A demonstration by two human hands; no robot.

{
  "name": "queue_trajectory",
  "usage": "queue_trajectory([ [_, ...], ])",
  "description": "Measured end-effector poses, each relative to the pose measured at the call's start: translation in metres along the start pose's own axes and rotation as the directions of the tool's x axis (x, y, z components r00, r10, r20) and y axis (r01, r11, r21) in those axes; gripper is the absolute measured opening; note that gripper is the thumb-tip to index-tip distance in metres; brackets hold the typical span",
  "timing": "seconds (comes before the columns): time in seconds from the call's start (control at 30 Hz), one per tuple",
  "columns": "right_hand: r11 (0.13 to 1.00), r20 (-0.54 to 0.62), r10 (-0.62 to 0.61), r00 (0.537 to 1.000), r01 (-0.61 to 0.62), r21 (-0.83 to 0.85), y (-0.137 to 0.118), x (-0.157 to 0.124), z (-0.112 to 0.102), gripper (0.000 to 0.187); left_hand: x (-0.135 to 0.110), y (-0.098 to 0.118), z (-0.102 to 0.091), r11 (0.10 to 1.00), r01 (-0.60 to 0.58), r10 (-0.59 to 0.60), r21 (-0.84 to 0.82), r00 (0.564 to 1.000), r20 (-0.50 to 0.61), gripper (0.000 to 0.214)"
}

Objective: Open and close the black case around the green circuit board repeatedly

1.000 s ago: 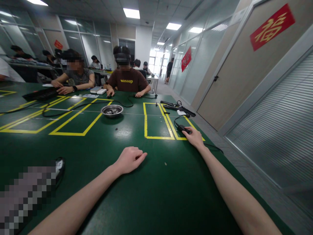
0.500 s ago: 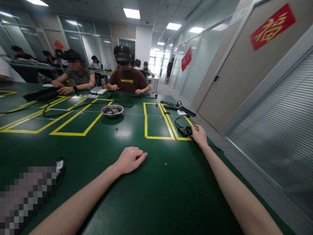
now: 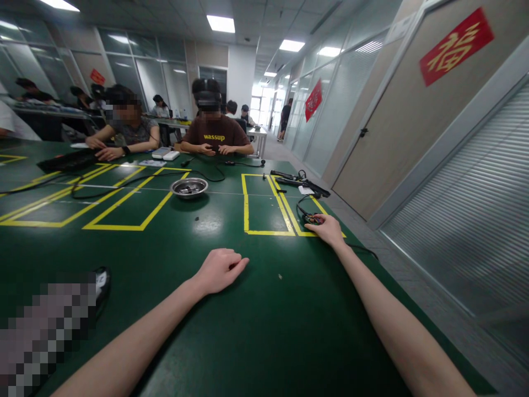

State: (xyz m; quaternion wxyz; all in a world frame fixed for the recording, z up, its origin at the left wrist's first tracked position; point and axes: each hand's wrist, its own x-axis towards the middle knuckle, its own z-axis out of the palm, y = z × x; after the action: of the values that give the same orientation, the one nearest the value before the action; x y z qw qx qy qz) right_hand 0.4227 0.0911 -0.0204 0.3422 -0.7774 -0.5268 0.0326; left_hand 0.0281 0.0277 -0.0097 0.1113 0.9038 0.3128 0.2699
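Observation:
My left hand [image 3: 219, 269] rests on the green table [image 3: 231, 331] in a loose fist, holding nothing that I can see. My right arm reaches far to the right, and my right hand [image 3: 328, 229] lies over a small black corded device [image 3: 311, 218] near the yellow tape lines [image 3: 247, 205]. Its fingers curl onto the device, whose cable runs back toward black tools [image 3: 300, 179] by the table's right edge.
A metal bowl [image 3: 189, 187] sits mid-table beyond a black cable [image 3: 124, 184]. Two people sit at the far side; one in a brown shirt [image 3: 215, 138] holds something in both hands. A black object [image 3: 101, 280] lies near left. The table's right edge drops to a corridor.
My right hand shifted slightly on the black device, first turning it up, then settling back over it. The person in brown brought both hands together. My left hand stayed still.

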Motion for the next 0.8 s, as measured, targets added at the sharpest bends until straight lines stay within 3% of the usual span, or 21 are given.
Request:
queue_trajectory([
  [0.07,1.0,0.004,0.009,1.0,-0.009,-0.004,-0.001,0.0,-0.002,0.056,0.0,0.0,0.0,1.0,0.003,-0.003,0.002,1.0,-0.004,0.051],
  [0.23,0.999,0.014,0.027,1.0,-0.026,-0.026,-0.004,0.0,-0.005,0.044,0.0,-0.001,0.001,1.0,0.002,-0.002,-0.003,1.0,-0.007,0.05],
  [0.43,0.99,-0.062,0.025,0.998,-0.033,-0.135,-0.008,-0.001,-0.008,0.04,0.0,-0.001,0.002,1.0,0.012,-0.012,-0.004,1.0,0.003,0.049],
  [0.57,0.976,-0.088,0.054,0.995,-0.071,-0.206,-0.008,-0.004,-0.009,0.044,0.0,-0.001,0.001,1.0,0.024,-0.024,-0.017,1.0,0.012,0.049],
  [0.8,0.96,-0.033,0.092,0.995,-0.097,-0.262,-0.008,-0.01,-0.002,0.05,-0.001,-0.001,0.002,0.999,0.025,-0.025,-0.026,0.999,0.025,0.048],
])
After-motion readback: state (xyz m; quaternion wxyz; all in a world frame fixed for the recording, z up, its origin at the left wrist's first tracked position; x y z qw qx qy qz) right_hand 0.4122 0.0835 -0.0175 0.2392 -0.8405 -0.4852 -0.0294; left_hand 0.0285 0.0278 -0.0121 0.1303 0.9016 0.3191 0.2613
